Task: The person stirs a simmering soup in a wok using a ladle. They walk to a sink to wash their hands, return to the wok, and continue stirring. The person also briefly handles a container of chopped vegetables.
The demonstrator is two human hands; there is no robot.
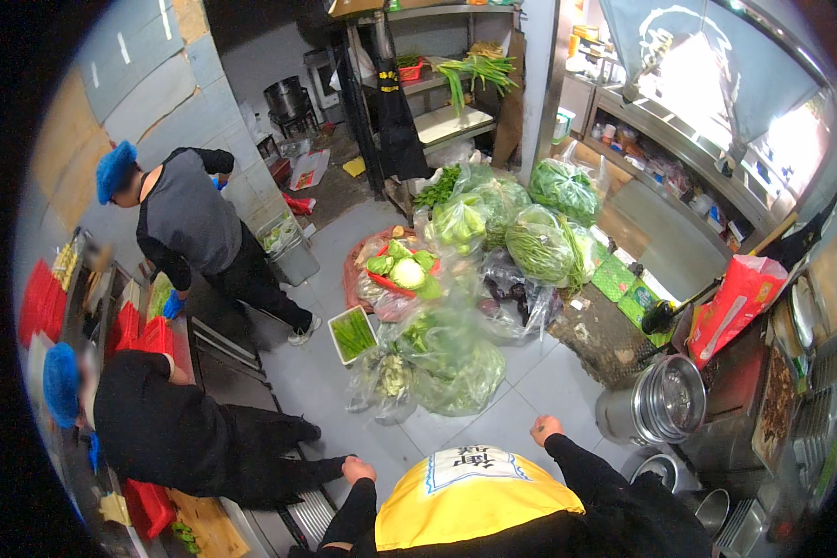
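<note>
My left hand [358, 470] hangs low at my left side, fingers curled, with nothing visible in it. It is close to a co-worker's dark trouser leg [279, 478]. My right hand [545, 429] is held out over the tiled floor, also curled and apparently empty. Between them bulges my yellow apron [481, 499], which bears writing. Ahead on the floor lie clear plastic bags of leafy greens [453, 356] and a bag of long green beans [540, 244]. A red basket [394, 282] holds a pale round cabbage [407, 273]. Beside it sits a white tray of green stalks [353, 335].
Two co-workers in blue caps stand at the left counter, one person [188, 209] farther off, the other person [153, 418] close by. Stacked steel pots [659, 404] stand at right, near a red bag [736, 307]. A shelf [453, 129] rises behind the vegetables.
</note>
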